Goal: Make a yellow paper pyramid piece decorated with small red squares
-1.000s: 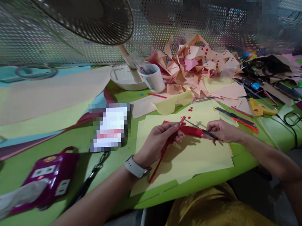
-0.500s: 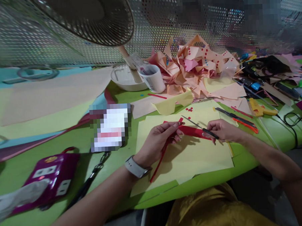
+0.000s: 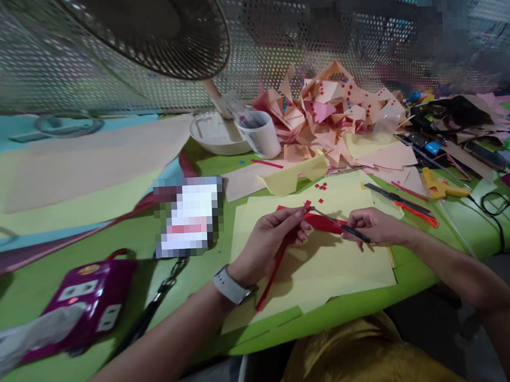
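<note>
My left hand (image 3: 278, 235), wearing a pale-strapped watch (image 3: 231, 285) on the wrist, is closed in a pinch on a narrow red paper strip (image 3: 272, 276). The strip's long end hangs below the palm, while its short end pokes out past the fingertips. My right hand (image 3: 368, 225) grips scissors (image 3: 349, 228) with dark handles, their thin metal tip touching the strip's short end. Beneath the scissors, a wider red piece (image 3: 324, 223) spans the space between both hands. Small red squares (image 3: 321, 186) lie just beyond, near the pale yellow sheets (image 3: 343, 271) under my hands.
A phone (image 3: 186, 219) and a purple power socket box (image 3: 93, 294) are on the left. Behind stand a white cup (image 3: 261, 135), a fan (image 3: 163, 31) and heaped peach paper scraps (image 3: 327, 109). To the right lie a box cutter (image 3: 401, 201) and a yellow glue gun (image 3: 443, 185).
The scissors' tip has moved left and slightly down onto the strip's short end by my left fingertips. The view has shifted slightly; both hands keep their hold.
</note>
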A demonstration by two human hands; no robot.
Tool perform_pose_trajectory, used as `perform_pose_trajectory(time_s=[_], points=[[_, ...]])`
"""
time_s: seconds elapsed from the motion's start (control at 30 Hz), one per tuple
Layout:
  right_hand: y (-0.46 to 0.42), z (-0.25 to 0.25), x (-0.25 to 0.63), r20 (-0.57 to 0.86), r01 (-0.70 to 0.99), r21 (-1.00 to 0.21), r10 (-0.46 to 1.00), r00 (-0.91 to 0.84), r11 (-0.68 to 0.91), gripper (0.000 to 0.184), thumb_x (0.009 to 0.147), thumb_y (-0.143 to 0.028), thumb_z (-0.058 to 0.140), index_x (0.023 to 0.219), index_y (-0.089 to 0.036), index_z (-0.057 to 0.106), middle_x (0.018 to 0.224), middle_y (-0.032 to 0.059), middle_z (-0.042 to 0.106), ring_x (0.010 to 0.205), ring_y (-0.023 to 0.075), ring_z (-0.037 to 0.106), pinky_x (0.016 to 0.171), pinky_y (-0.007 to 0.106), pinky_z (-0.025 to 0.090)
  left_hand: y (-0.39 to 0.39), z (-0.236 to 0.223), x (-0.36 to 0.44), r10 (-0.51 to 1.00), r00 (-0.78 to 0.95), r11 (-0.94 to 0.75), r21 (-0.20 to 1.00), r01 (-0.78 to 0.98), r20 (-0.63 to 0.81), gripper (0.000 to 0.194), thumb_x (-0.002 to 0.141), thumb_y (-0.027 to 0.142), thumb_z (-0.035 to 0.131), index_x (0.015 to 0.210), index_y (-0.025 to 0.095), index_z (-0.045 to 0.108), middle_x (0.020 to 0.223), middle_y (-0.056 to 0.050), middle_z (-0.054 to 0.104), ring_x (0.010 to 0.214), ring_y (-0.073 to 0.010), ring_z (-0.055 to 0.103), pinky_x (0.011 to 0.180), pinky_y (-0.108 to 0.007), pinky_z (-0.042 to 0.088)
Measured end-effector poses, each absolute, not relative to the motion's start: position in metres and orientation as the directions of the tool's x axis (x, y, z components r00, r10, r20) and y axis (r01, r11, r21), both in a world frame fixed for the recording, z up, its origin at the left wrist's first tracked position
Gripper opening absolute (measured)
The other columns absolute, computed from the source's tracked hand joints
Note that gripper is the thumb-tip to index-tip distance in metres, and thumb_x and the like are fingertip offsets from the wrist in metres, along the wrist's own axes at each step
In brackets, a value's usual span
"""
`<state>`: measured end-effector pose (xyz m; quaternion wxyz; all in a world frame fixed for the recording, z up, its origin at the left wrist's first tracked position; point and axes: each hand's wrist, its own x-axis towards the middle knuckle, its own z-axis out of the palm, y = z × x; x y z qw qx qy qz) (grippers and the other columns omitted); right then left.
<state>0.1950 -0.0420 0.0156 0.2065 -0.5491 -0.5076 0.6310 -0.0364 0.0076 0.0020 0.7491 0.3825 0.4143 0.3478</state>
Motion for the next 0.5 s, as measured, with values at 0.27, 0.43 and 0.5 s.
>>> perform_pose_trajectory(time_s=[0.27,0.43,0.5], points=[[-0.0423,0.0172,0.1926,-0.492,0.273,-0.866,0.815,-0.306,-0.42,0.049,0.062,-0.057,0.082,0.072,-0.018,0.053,0.053,-0.0053,0.059,0.043,0.0048,0.047,0.037,0.016,0.033,0.0085,0.003,-0.0349,0.833,0.43,0.472,0.853,-0.223,-0.348,0.036,0.058,0.04,0.091,0.077,0.013,0.077,0.062,-0.001,0.071,0.049,-0.0071,0.058,0.046,-0.016,0.044],[-0.0419,0.0177,0.192,-0.47,0.25,-0.879,0.825,-0.314,-0.405,0.048,0.062,-0.054,0.083,0.07,-0.017,0.053,0.053,-0.0055,0.059,0.043,0.0038,0.047,0.038,0.016,0.033,0.0094,0.0011,-0.0362,0.827,0.444,0.477,0.848,-0.23,-0.345,0.035,0.059,0.04,0.091,0.077,0.013,0.076,0.062,-0.001,0.071,0.049,-0.007,0.059,0.046,-0.016,0.044],[-0.0419,0.0161,0.1933,-0.468,0.264,-0.878,0.827,-0.31,-0.398,0.047,0.063,-0.053,0.082,0.071,-0.017,0.054,0.053,-0.0051,0.059,0.042,0.0037,0.046,0.037,0.015,0.032,0.0099,0.0007,-0.0365,0.826,0.446,0.477,0.849,-0.226,-0.345,0.035,0.059,0.04,0.091,0.077,0.013,0.076,0.062,-0.001,0.071,0.049,-0.0068,0.059,0.046,-0.015,0.045]])
